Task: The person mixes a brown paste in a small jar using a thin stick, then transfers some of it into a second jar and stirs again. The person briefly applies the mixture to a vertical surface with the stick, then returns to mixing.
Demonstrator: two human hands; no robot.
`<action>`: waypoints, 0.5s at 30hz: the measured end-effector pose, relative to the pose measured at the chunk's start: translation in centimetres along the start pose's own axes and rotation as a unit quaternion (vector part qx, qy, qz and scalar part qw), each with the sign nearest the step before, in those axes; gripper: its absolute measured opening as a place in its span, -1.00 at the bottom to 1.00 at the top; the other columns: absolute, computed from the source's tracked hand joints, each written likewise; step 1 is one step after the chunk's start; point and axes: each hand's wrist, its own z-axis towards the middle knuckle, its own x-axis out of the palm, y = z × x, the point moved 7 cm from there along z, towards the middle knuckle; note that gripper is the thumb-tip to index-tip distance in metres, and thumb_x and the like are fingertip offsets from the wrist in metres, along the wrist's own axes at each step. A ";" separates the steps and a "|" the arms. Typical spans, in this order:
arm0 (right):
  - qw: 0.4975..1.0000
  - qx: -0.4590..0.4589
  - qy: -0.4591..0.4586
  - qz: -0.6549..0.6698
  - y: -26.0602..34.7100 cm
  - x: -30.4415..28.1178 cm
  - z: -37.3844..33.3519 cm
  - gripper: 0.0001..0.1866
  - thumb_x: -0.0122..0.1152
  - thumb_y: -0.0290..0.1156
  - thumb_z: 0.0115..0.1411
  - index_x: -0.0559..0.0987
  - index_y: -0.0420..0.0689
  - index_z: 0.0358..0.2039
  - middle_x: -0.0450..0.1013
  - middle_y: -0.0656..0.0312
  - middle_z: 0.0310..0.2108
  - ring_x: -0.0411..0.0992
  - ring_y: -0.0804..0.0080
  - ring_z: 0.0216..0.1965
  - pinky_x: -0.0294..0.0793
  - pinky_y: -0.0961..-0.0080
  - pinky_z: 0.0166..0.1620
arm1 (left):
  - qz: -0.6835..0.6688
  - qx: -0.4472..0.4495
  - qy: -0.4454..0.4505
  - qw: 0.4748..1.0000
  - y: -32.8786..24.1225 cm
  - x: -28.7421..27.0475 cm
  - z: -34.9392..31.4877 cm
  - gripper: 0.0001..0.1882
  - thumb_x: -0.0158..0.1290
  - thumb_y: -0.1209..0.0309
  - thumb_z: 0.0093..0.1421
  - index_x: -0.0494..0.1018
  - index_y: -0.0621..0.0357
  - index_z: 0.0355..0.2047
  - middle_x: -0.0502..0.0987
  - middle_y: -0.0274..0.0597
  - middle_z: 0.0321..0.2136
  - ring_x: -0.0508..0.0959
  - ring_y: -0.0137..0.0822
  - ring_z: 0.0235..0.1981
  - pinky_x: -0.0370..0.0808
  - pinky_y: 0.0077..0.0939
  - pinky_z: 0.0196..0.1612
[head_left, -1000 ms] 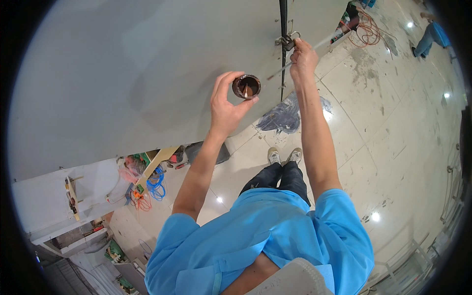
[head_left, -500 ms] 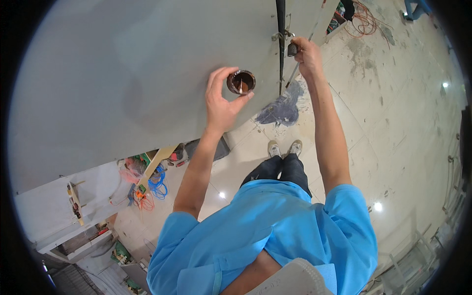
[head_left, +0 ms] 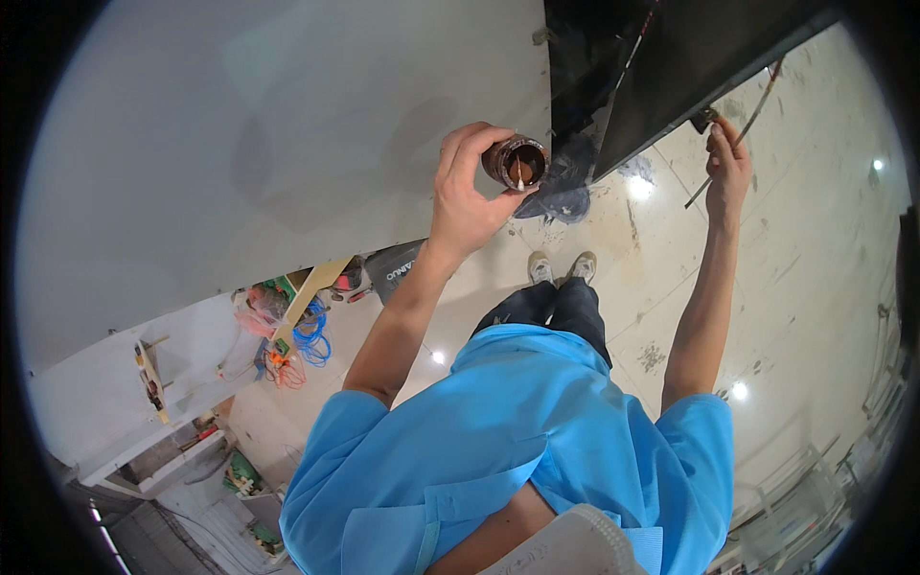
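My left hand (head_left: 470, 196) is wrapped round a small open jar (head_left: 498, 161), its brown-smeared mouth facing me. Reddish-brown residue and a thin pale streak, perhaps a stick, show inside it. Behind the jar stands a large grey cabinet door (head_left: 316, 125). Off to the right, my right hand (head_left: 728, 168) is closed at the outer edge of a second door, whose black inner side (head_left: 661, 86) shows. A small dark cap (head_left: 703, 119) shows at its fingertips, partly hidden. A thin rod (head_left: 762, 101) passes by this hand.
Dark stains (head_left: 565, 203) mark the tiled floor (head_left: 795, 259) below the door gap. To the lower left are a dark case (head_left: 393, 266), a blue hose coil (head_left: 311, 335), orange cords (head_left: 285, 369) and a white shelf unit (head_left: 163, 359). Metal frames (head_left: 791, 508) stand lower right.
The right-hand door has swung open to the right, my right hand moving out with its edge. My left hand and the jar have shifted a little right.
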 end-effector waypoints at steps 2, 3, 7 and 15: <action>1.000 -0.004 -0.020 0.017 -0.4 -2.2 0.2 -0.61 0.25 -0.40 0.40 0.63 -0.22 0.20 0.47 0.43 -0.33 0.23 0.79 -0.45 0.14 0.78 -0.43 | -0.005 0.000 0.010 1.000 -0.5 0.6 -0.6 -0.29 0.54 0.54 -0.13 0.52 0.12 0.07 0.55 -0.08 0.05 0.57 -0.08 0.09 0.52 -0.24 0.17; 0.999 -0.003 -0.037 0.024 -0.7 -3.3 0.3 -0.59 0.23 -0.43 0.39 0.61 -0.24 0.22 0.47 0.41 -0.32 0.24 0.78 -0.45 0.15 0.78 -0.42 | 0.005 0.001 0.019 1.000 -0.8 0.8 -0.9 -0.28 0.55 0.53 -0.14 0.51 0.12 0.08 0.54 -0.08 0.05 0.57 -0.08 0.09 0.52 -0.25 0.16; 0.996 -0.005 -0.089 0.030 -1.0 -6.9 1.2 -0.52 0.13 -0.51 0.35 0.55 -0.28 0.28 0.47 0.38 -0.31 0.26 0.74 -0.43 0.20 0.78 -0.39 | 0.014 -0.008 0.056 0.998 -1.4 1.3 -1.7 -0.26 0.56 0.53 -0.16 0.51 0.12 0.08 0.53 -0.08 0.06 0.57 -0.10 0.08 0.52 -0.26 0.17; 0.994 0.000 -0.108 0.008 -0.4 -11.9 3.1 -0.53 0.15 -0.52 0.34 0.57 -0.18 0.27 0.44 0.41 -0.37 0.18 0.79 -0.50 0.09 0.77 -0.47 | -0.032 -0.042 0.100 0.994 -2.0 3.8 -3.3 -0.25 0.56 0.51 -0.16 0.51 0.13 0.09 0.53 -0.09 0.05 0.57 -0.13 0.09 0.52 -0.26 0.18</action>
